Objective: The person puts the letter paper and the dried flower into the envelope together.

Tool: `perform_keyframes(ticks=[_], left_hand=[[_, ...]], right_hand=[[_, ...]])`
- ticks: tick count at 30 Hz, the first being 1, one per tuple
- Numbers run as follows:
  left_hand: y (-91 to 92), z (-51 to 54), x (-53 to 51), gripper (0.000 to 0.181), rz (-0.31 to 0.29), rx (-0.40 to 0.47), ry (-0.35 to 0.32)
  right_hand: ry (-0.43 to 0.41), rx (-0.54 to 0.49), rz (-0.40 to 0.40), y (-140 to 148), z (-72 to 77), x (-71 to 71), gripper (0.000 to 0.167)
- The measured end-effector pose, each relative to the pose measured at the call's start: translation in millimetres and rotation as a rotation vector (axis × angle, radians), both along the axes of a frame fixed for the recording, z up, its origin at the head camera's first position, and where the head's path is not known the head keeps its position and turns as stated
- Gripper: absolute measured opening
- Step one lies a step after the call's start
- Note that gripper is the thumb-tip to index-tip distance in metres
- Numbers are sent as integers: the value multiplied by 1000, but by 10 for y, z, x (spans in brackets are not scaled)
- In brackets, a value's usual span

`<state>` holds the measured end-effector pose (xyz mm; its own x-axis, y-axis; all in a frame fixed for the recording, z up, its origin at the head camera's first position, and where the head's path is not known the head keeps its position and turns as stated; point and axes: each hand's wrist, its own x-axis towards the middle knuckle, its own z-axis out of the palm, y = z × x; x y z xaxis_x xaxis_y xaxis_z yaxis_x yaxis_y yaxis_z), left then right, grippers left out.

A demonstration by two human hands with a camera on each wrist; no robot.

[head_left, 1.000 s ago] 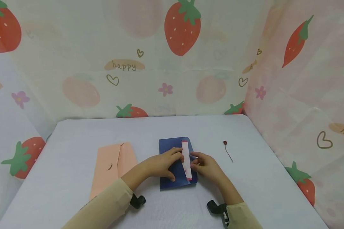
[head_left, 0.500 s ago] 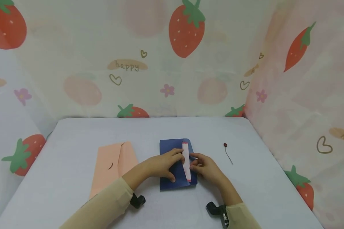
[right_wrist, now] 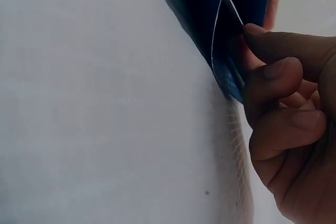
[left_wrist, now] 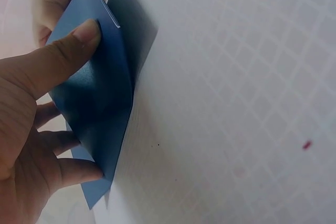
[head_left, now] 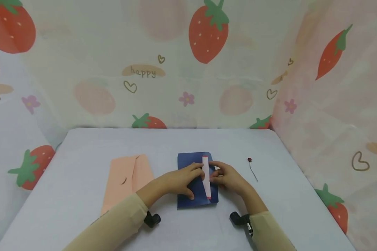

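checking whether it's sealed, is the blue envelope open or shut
The blue envelope is open: its flap spreads out to the right, leaving the pale card showing uncovered in the head view.

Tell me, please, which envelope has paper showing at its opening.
The blue envelope, under the left hand: white paper shows there, whereas none shows at the peach envelope to its left.

Passage: tabletop [head_left: 194,139] beyond blue envelope [head_left: 185,160]; gap between right hand [head_left: 227,177] and red flower [head_left: 250,160]. Obstacles: left hand [head_left: 181,179] across blue envelope; peach envelope [head_left: 120,177].
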<state>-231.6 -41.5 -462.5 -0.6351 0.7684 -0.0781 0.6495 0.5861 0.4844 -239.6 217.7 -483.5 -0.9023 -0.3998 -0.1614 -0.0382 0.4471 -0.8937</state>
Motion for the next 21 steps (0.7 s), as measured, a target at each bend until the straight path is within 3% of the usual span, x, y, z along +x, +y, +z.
perform_keyframes(ticks=[11,21], left_hand=[[3,-13,3,65,-6,-9,24],[-9,-35,6,68,-4,-14,26]], right_hand=[[-20,7,22,-86,-6,-91,71],[-25,-6,42,-171,51,-90,75]])
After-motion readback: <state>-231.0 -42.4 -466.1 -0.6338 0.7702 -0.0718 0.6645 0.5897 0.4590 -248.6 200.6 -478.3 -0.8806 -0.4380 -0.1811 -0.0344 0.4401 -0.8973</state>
